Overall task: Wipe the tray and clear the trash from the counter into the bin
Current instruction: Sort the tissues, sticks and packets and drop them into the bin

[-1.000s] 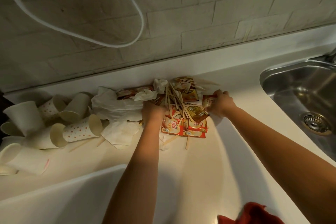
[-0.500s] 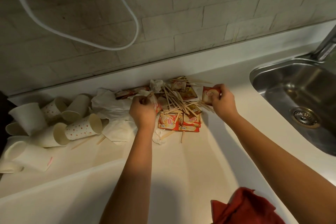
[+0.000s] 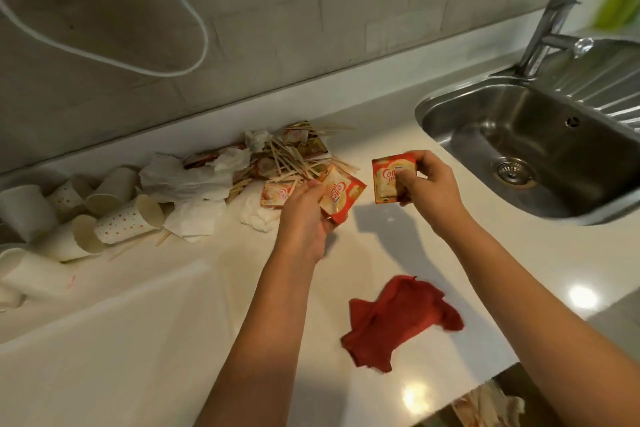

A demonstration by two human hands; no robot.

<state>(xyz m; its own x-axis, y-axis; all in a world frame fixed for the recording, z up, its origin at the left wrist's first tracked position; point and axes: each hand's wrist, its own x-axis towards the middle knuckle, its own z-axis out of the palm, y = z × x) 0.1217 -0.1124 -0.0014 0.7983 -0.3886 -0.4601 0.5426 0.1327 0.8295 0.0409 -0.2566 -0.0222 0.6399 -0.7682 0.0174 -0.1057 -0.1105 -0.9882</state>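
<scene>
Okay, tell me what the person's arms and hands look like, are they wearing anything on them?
Both forearms are bare as far up as the view shows: no sleeves in sight. The left hand and right hand wear no gloves, and no watch, bracelet or ring shows on the wrists or fingers. Nothing is marked or taped on them. Whether a sleeve starts higher up the arms cannot be seen.

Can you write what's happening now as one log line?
left hand holds sachet | right hand holds second sachet | red cloth lies on counter
</scene>
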